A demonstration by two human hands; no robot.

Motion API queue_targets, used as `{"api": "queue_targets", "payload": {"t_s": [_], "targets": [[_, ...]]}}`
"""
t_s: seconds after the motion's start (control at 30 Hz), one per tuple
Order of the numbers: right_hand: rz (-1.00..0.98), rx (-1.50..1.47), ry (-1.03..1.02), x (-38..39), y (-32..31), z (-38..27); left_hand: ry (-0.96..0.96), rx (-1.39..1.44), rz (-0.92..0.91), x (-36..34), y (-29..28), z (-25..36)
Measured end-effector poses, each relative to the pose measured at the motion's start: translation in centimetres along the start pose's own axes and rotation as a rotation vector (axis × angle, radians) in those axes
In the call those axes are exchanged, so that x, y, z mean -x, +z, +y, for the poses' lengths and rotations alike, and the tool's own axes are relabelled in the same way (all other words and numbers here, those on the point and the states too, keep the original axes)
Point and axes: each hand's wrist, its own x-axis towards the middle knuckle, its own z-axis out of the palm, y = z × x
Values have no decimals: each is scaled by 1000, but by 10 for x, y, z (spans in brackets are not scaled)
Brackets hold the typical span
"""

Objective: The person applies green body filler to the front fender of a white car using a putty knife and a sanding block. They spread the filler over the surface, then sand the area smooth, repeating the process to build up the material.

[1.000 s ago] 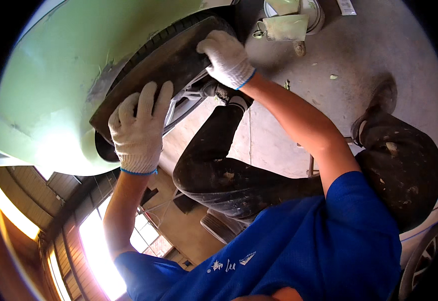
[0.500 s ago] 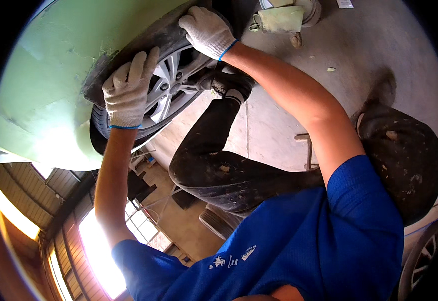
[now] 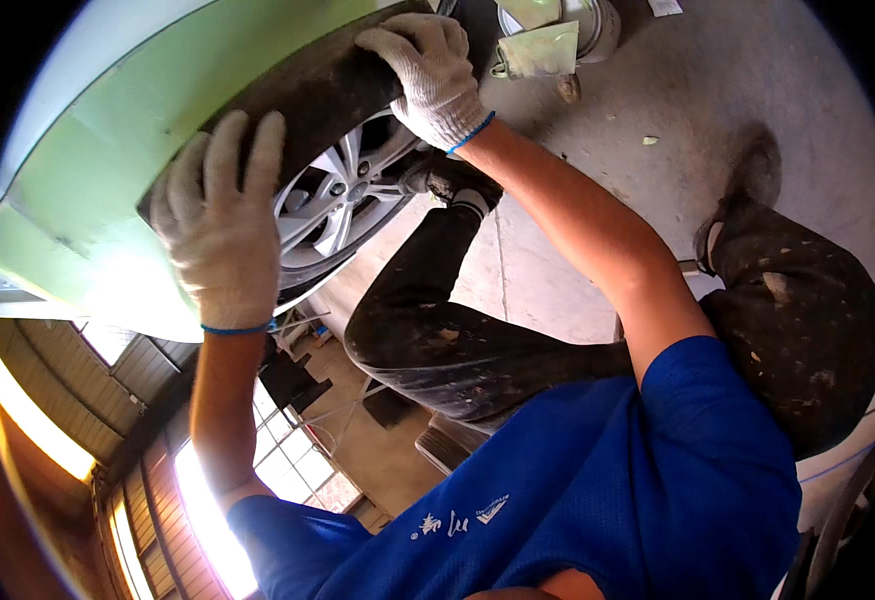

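Note:
A long dark strip lies curved against the pale green car panel, just above the wheel. My left hand, in a white knit glove, holds the strip near its left end, fingers stretched over the face and thumb hidden. My right hand, gloved the same way, has its fingers bent over the strip's other end. Light scuffs show on the panel, and bright glare covers its lower part. The strip hides the upper tyre and the arch edge.
A round can stands on the concrete floor, with a pale green flat piece at its side. My bent leg is below the wheel. A window glows at lower left.
The strip has shifted up the panel, away from the wheel, and shows a broader face. My left hand has moved slightly left and down; my right hand has moved slightly right.

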Motion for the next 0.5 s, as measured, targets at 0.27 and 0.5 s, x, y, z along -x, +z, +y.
{"api": "queue_targets", "payload": {"t_s": [0.27, 0.5], "targets": [[143, -34, 14, -36, 21, 1, 51, -351, -133, -63, -27, -51], [132, -2, 2, -46, 33, 4, 24, -326, -119, -63, -15, -56]]}}
